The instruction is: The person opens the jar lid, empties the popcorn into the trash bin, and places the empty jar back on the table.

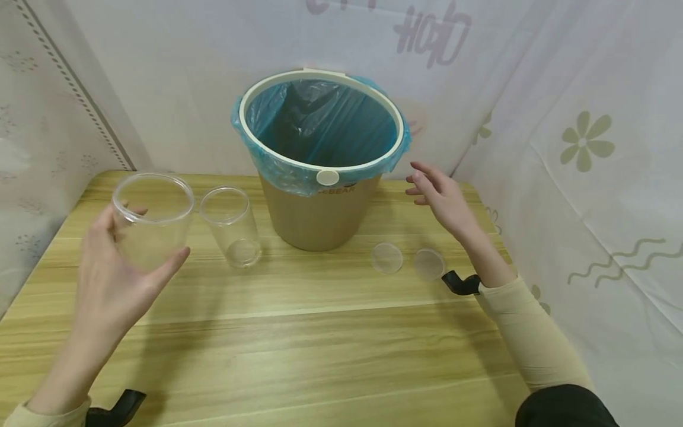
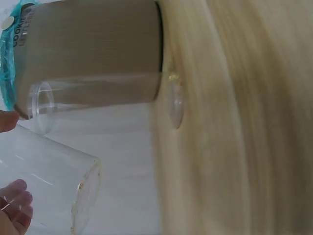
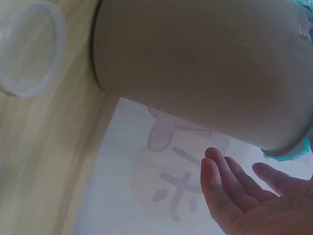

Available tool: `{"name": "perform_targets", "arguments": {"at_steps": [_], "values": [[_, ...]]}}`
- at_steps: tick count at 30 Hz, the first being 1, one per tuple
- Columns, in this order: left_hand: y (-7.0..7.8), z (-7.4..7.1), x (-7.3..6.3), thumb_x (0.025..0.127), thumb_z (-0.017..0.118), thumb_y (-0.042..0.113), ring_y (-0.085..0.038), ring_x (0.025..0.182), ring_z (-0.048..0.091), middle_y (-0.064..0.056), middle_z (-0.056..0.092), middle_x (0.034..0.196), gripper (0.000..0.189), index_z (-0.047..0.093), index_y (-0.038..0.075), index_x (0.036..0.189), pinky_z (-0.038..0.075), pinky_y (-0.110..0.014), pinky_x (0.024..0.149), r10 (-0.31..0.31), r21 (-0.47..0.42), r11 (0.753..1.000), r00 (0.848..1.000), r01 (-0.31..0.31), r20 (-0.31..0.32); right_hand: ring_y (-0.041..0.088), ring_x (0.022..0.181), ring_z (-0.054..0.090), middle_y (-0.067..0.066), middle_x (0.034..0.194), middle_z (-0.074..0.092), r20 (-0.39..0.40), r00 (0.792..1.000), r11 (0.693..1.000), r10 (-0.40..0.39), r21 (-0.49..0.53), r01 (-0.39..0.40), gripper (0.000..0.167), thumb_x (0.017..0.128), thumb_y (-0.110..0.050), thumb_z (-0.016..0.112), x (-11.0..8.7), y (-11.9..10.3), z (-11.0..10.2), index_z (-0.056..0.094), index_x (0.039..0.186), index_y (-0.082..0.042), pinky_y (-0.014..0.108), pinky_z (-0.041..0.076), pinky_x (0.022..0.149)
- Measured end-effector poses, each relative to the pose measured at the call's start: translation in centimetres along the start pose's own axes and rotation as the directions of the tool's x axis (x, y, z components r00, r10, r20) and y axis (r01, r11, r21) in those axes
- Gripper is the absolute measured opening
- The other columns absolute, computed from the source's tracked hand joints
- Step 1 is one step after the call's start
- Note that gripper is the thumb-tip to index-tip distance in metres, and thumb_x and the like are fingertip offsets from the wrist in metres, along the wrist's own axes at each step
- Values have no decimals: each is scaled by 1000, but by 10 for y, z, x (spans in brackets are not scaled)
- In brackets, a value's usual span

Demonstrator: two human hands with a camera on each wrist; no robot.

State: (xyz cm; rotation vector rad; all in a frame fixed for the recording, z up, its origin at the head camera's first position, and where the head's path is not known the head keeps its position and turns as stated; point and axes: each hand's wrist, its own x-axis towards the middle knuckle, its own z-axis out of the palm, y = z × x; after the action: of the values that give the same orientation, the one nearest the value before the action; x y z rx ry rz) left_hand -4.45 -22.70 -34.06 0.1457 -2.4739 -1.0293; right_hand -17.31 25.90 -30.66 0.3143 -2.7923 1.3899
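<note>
My left hand (image 1: 112,276) grips a clear plastic jar (image 1: 152,237) with its open mouth up, thumb on one side and fingers on the other. In the left wrist view the held jar (image 2: 54,169) tilts, its base off the tabletop. A second, narrower clear jar (image 1: 229,222) stands on the table just right of it, uncapped. My right hand (image 1: 440,198) hovers beside the bin's right side, fingers loosely bent and holding nothing. The brown trash bin (image 1: 320,219), lined with a blue bag (image 1: 288,178), stands at the back middle.
Two round translucent lids, a left one (image 1: 386,258) and a right one (image 1: 428,264), lie right of the bin on the wooden table (image 1: 320,344). Printed white cloth (image 1: 176,77) hangs behind and at both sides.
</note>
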Motion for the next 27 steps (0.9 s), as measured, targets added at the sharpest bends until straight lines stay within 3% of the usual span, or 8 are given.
{"name": "perform_targets", "arguments": {"at_steps": [3, 5, 8, 11, 15, 20, 27], "values": [[-5, 4, -2, 67, 94, 12, -3, 115, 40, 3, 50, 137, 92, 49, 17, 147, 28, -29, 97, -54, -10, 998, 998, 54, -19, 35, 124, 67, 19, 146, 59, 5, 1000, 1000, -10, -16, 10, 58, 109, -49, 42, -9, 6, 6, 41, 158, -19, 50, 58, 99], [-8, 7, -4, 67, 95, 13, -2, 114, 39, 5, 49, 138, 91, 49, 18, 147, 27, -27, 96, -74, -13, 997, 997, 73, -14, 34, 124, 67, 17, 147, 59, 8, 1000, 1000, -11, -17, 11, 59, 108, -51, 43, -14, 9, 10, 42, 158, -19, 51, 57, 99], [-14, 8, -7, 72, 93, 16, -22, 129, 45, 0, 46, 152, 93, 43, 17, 150, 32, -43, 103, -95, -37, 995, 995, 96, 29, 33, 125, 66, 13, 147, 60, 11, 1000, 1000, -7, -12, 7, 59, 107, -53, 45, -21, 15, 16, 43, 157, -21, 53, 56, 101], [-22, 10, -9, 79, 89, 23, -39, 134, 44, -3, 39, 162, 95, 33, 20, 155, 34, -53, 101, -124, -31, 991, 990, 127, 71, 32, 126, 66, 11, 148, 59, 22, 1000, 1000, -13, -16, 13, 58, 107, -52, 45, -26, 19, 21, 42, 157, -22, 55, 55, 103], [-32, 14, -12, 83, 86, 28, -42, 133, 47, -4, 42, 161, 98, 25, 22, 159, 35, -48, 100, -146, -24, 989, 984, 149, 100, 33, 126, 65, 13, 148, 59, 41, 998, 999, -37, -36, 39, 56, 108, -48, 46, -31, 21, 26, 42, 157, -21, 54, 56, 102], [-38, 20, -13, 83, 86, 28, -47, 132, 48, -14, 45, 157, 96, 27, 12, 156, 36, -56, 102, -153, -35, 987, 980, 159, 125, 34, 126, 65, 13, 148, 59, 54, 997, 997, -53, -59, 56, 55, 108, -45, 48, -35, 20, 30, 43, 157, -19, 53, 57, 100], [-43, 26, -14, 83, 86, 30, -54, 136, 42, -17, 34, 165, 90, 32, 0, 149, 33, -70, 101, -152, -42, 986, 973, 162, 175, 34, 136, 57, 14, 150, 57, 66, 996, 996, -61, -60, 65, 55, 107, -43, 51, -36, 23, 36, 43, 157, -20, 55, 48, 111]]}}
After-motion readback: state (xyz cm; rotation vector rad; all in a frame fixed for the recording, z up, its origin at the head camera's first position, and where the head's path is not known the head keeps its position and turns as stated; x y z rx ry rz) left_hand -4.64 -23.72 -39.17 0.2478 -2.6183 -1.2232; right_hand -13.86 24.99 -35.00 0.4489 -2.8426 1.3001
